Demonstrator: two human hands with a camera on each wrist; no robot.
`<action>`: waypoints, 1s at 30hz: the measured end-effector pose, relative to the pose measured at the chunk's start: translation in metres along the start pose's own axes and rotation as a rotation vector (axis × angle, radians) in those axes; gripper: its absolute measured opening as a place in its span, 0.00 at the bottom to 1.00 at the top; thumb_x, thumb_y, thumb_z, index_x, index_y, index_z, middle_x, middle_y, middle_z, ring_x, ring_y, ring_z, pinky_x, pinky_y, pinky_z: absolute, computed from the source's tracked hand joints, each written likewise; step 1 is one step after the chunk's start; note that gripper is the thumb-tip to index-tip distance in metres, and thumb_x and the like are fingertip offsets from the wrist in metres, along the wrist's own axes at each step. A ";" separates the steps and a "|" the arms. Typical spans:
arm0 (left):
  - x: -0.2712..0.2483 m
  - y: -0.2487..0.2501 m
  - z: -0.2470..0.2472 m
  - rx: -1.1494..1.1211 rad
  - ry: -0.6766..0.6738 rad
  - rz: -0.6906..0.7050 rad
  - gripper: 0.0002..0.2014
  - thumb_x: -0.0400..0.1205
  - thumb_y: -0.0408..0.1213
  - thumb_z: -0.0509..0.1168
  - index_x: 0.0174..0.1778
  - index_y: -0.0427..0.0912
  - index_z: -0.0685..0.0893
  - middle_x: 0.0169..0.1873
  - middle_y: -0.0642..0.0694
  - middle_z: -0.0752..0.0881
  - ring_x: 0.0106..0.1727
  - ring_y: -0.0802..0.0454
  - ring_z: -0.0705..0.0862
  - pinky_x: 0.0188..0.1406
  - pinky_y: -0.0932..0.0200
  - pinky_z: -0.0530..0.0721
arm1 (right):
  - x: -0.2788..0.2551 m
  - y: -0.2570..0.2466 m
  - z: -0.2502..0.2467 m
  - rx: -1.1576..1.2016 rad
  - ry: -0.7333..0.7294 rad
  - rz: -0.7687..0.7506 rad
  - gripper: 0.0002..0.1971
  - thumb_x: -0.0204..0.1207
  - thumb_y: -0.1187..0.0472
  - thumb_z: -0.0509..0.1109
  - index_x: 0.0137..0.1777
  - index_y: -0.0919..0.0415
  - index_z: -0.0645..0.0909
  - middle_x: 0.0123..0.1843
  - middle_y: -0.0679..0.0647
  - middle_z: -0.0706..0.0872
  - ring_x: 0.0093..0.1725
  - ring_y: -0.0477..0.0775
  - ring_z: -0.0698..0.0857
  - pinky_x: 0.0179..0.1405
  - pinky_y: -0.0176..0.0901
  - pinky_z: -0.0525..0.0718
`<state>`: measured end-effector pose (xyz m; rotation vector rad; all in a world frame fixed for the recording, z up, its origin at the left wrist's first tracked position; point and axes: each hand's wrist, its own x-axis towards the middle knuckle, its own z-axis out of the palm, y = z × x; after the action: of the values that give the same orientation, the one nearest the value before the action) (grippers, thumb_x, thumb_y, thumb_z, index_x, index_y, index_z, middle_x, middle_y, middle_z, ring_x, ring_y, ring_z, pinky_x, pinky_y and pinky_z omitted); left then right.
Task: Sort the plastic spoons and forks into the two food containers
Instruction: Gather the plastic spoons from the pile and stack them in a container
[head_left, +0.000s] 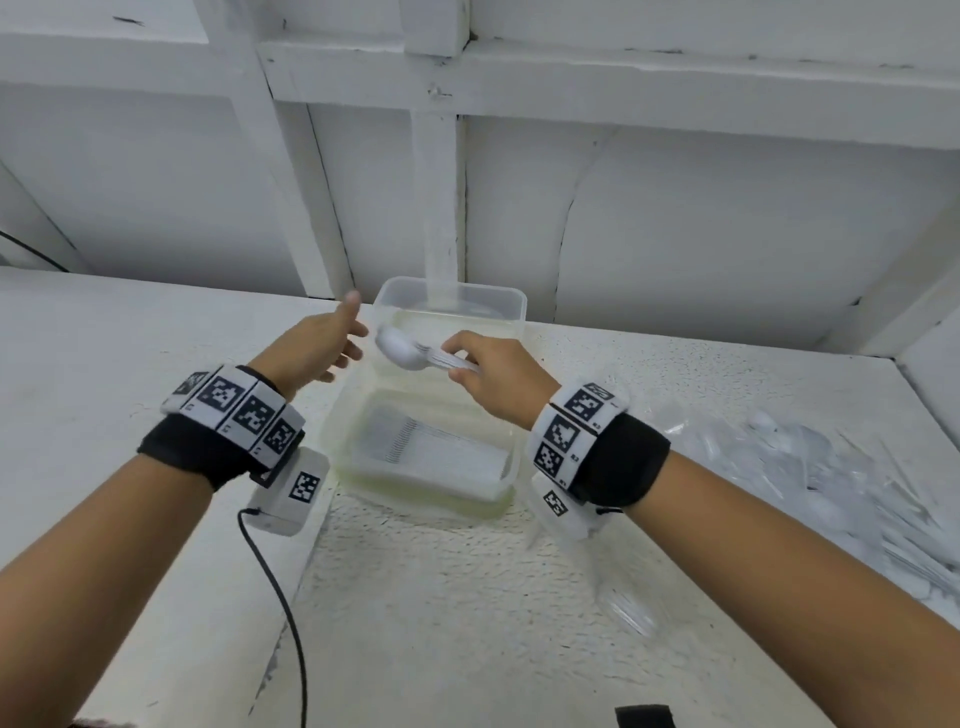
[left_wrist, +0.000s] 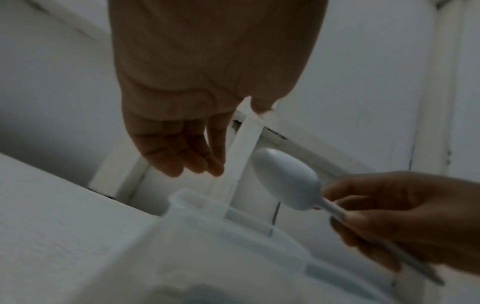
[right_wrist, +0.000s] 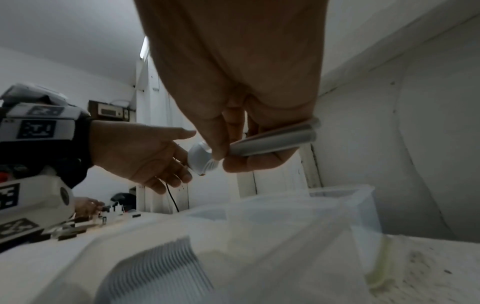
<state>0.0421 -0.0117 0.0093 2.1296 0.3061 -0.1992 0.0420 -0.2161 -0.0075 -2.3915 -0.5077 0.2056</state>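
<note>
— Where was your right hand?

— You pinched a stacked bundle of white plastic spoons and forks by the handles, over the far clear plastic food container.

— And your left hand?

— Fingers spread, holding nothing, just beside the spoon bowl. The near clear plastic food container held a neat row of white plastic forks; a loose pile of clear plastic cutlery lay on the white table to your right.

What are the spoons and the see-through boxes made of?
The spoons in the right hand look like thin white plastic: smooth, slightly glossy. The far container and near container seem clear, slightly cloudy plastic; the wall and table show through them.
</note>
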 end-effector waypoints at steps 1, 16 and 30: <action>0.005 -0.005 -0.004 0.132 0.039 0.022 0.26 0.86 0.56 0.48 0.61 0.38 0.79 0.50 0.41 0.83 0.49 0.46 0.77 0.52 0.51 0.76 | 0.004 0.002 0.003 -0.033 -0.031 0.012 0.13 0.82 0.61 0.62 0.65 0.58 0.77 0.50 0.56 0.84 0.34 0.47 0.76 0.31 0.36 0.72; 0.024 -0.046 0.003 0.009 -0.150 -0.169 0.07 0.85 0.38 0.60 0.53 0.39 0.78 0.44 0.41 0.81 0.41 0.45 0.82 0.43 0.54 0.84 | 0.029 0.017 0.040 -0.566 -0.238 -0.060 0.14 0.81 0.69 0.58 0.66 0.64 0.74 0.56 0.63 0.81 0.54 0.63 0.82 0.48 0.49 0.78; 0.020 -0.046 0.004 -0.029 -0.141 -0.185 0.05 0.85 0.37 0.60 0.49 0.40 0.79 0.42 0.41 0.82 0.38 0.47 0.82 0.42 0.54 0.85 | 0.030 0.018 0.049 -0.412 -0.417 0.053 0.15 0.84 0.59 0.57 0.58 0.70 0.78 0.65 0.65 0.76 0.63 0.64 0.77 0.58 0.45 0.73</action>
<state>0.0479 0.0119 -0.0347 2.0463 0.4201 -0.4476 0.0609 -0.1877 -0.0565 -2.7748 -0.7351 0.6926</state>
